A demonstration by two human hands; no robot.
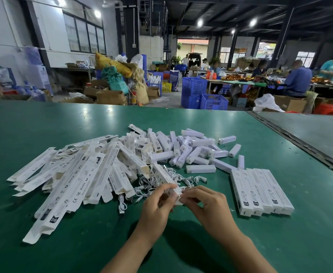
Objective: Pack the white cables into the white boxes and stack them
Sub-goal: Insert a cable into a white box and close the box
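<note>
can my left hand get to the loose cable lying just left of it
Likely yes, once freed: the cable lies uncovered on the table beside the left hand, which now pinches a box.

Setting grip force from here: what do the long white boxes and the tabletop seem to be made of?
Long white boxes: thin printed cardboard, matte finish; the flat ones show die-cut flaps and fold creases. Tabletop: smooth green sheet, probably rubber or vinyl, with a slight sheen; it reflects the ceiling lights.
</note>
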